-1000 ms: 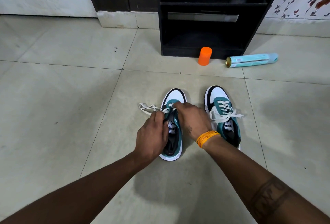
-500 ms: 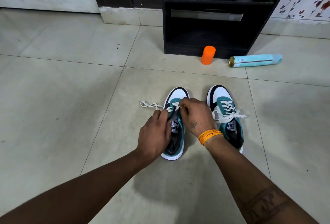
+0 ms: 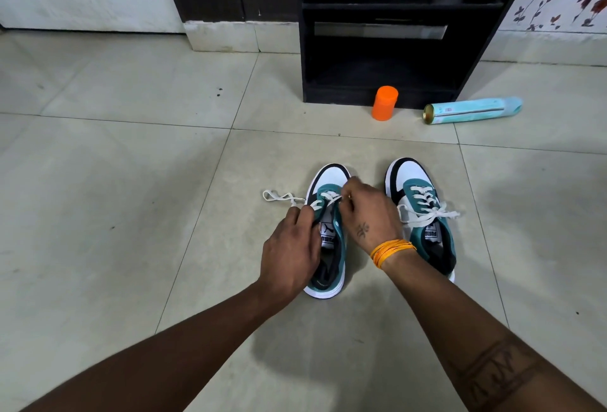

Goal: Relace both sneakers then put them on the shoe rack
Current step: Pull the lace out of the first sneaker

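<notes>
Lacing left sneaker [image 3: 329, 241]: our left hand [image 3: 290, 255] and right hand [image 3: 368, 214] pinch lace [image 3: 323, 200]; free end trails toward 9 o'clock. We judge: keep tension even.

Soft, even indoor light falls on the pale floor tiles [image 3: 98, 214], and my arms throw only a faint, diffuse shadow just below the left sneaker [image 3: 328, 231]. Beyond that sneaker the dark shoe rack [image 3: 377, 50] swallows detail in its shelves. My wide lens bends the tile lines toward the edges, and my forearms blur slightly at the bottom.
</notes>
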`<action>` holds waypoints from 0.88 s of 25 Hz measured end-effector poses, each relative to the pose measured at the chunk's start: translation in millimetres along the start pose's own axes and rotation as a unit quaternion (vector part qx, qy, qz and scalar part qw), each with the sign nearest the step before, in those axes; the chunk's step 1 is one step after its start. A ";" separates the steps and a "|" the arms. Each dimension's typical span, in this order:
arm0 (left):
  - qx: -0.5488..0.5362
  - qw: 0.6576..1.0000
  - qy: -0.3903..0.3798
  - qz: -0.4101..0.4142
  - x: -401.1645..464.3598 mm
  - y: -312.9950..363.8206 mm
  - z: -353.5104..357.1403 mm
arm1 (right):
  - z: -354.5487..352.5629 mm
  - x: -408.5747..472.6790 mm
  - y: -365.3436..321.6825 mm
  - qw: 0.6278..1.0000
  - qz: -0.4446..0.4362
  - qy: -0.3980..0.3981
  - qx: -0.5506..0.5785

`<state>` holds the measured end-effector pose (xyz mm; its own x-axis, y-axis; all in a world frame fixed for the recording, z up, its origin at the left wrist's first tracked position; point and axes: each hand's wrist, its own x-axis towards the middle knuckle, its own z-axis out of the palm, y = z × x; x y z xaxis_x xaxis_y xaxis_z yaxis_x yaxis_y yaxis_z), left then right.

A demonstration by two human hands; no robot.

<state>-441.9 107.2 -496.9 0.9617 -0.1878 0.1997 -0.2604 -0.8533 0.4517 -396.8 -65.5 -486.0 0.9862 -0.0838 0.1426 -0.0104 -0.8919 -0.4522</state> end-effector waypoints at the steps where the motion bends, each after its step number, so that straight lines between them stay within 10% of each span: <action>1: 0.000 1.000 -0.002 0.000 0.0 -0.5 -0.8 | -1.5 3.1 3.6 0.997 0.074 0.012 0.017; 4: -0.003 1.000 -0.003 0.002 -0.5 -2.1 -1.1 | -10.4 5.0 5.6 0.978 0.197 0.036 0.062; 9: -0.003 1.000 0.005 -0.003 -0.6 -1.2 0.6 | -10.1 -9.2 -11.4 0.998 0.024 -0.003 0.051; 17: -0.078 0.992 0.061 0.080 35.3 -25.7 -12.2 | 2.8 -56.0 -24.2 0.980 0.090 -0.004 0.179; 22: 0.048 0.966 -0.116 0.228 98.7 -27.6 -12.2 | 27.0 -71.3 -24.6 0.970 0.082 0.084 0.212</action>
<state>-340.8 118.1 -479.1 0.7452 -0.6489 0.1537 -0.6627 -0.6953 0.2781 -462.5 -25.6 -508.8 0.9358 -0.3123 0.1634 -0.0610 -0.6001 -0.7976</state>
